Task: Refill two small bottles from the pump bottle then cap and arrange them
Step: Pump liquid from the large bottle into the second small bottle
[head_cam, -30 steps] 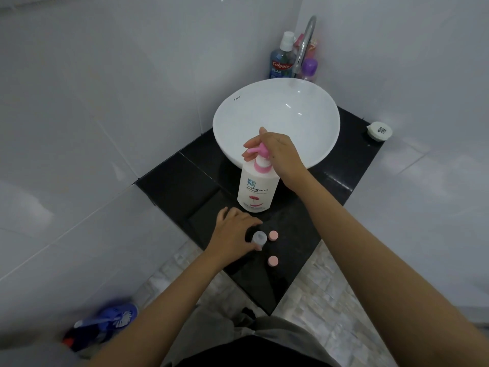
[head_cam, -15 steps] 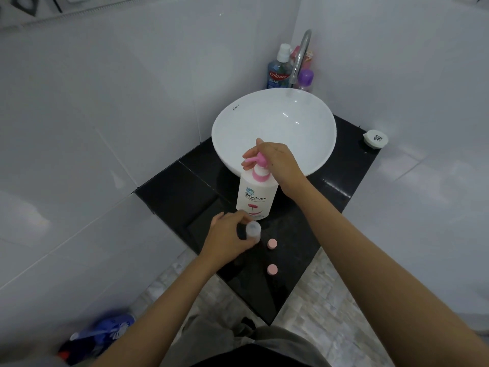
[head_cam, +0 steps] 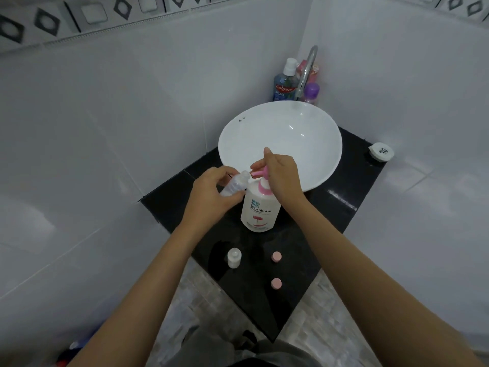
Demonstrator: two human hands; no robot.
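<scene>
A white pump bottle (head_cam: 260, 210) with a pink pump head stands upright on the black counter (head_cam: 330, 207) in front of the sink. My right hand (head_cam: 280, 173) rests on top of the pump head. My left hand (head_cam: 211, 197) holds a small clear bottle (head_cam: 234, 184), tilted, with its open mouth just under the pink nozzle. A second small bottle (head_cam: 234, 257) stands uncapped on the counter nearer to me. Two pink caps lie to its right, the farther cap (head_cam: 276, 256) and the nearer cap (head_cam: 276, 283).
A white bowl sink (head_cam: 304, 133) sits behind the pump bottle, with a metal tap (head_cam: 308, 67), a blue mouthwash bottle (head_cam: 285, 83) and a purple-capped bottle (head_cam: 311, 92) in the corner. A small white lid (head_cam: 381, 151) lies at the counter's right corner. Tiled walls close both sides.
My left hand picked one small bottle off the counter and raised it to the pump nozzle. The second small bottle is now uncovered. My right hand stayed on the pump head.
</scene>
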